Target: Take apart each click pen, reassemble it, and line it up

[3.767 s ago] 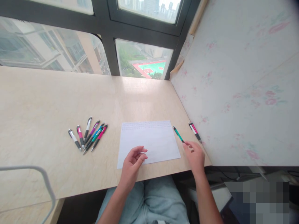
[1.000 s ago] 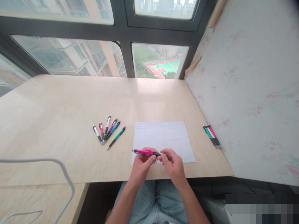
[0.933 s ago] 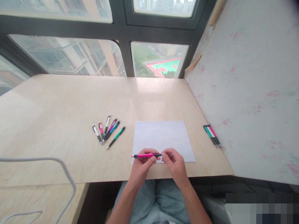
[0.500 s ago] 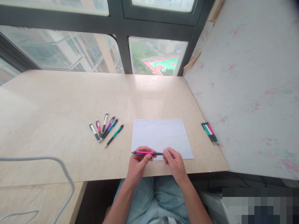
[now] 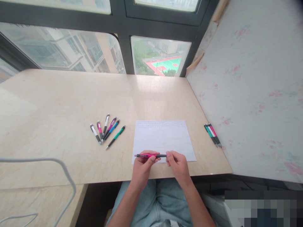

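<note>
A pink and black pen [image 5: 147, 155] lies level between my hands, above the lower edge of a sheet of paper [image 5: 161, 138]. My left hand [image 5: 143, 165] pinches its pink barrel between thumb and fingers. At the pen's black grip end, my right hand [image 5: 177, 162] closes thumb and fingers round the tip, which is hidden. Small lines of writing run along the top of the sheet. To the left, several pens lie loosely fanned, among them a green pen [image 5: 115, 137] and a blue pen [image 5: 112, 129].
Several pens [image 5: 212, 135] lie side by side at the table's right edge, against a flowered wall panel [image 5: 258, 104]. A grey cable [image 5: 63, 167] loops over the table [image 5: 59, 104] at the left. Windows stand behind the far edge.
My left hand and the pen have shifted very slightly to the right. Both hands keep their grip, and the other pens lie as before.
</note>
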The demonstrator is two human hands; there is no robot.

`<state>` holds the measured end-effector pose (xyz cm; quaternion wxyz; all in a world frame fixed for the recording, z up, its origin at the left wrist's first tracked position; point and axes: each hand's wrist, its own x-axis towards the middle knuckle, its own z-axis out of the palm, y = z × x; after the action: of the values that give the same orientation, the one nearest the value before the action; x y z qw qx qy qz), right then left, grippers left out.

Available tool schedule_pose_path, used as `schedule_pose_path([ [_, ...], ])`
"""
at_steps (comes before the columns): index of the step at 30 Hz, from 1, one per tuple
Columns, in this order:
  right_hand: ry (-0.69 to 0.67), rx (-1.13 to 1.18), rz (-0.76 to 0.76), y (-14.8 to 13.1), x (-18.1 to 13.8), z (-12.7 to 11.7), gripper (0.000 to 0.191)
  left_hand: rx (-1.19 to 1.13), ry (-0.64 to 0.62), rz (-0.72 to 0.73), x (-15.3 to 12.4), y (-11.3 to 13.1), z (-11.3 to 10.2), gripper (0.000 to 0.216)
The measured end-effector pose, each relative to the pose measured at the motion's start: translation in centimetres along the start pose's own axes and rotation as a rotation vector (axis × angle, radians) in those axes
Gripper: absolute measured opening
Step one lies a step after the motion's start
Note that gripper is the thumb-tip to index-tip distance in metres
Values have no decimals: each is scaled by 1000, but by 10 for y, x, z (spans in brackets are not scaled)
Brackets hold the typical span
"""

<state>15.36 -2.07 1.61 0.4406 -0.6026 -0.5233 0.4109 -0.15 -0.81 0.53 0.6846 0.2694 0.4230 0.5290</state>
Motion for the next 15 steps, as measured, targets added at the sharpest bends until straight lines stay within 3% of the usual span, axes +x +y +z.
schedule_pose_path([
  [6, -25, -110, -232, -1, 2, -6, 26, -102, 44, -44, 2, -4, 1, 19],
  [10, -19, -29, -226, 3, 2, -8, 12, -107, 35, -39, 3, -4, 0, 17],
  [15, 8, 6, -123, 9, 1, -7, 17, -123, 22, -26, 3, -1, 2, 15],
])
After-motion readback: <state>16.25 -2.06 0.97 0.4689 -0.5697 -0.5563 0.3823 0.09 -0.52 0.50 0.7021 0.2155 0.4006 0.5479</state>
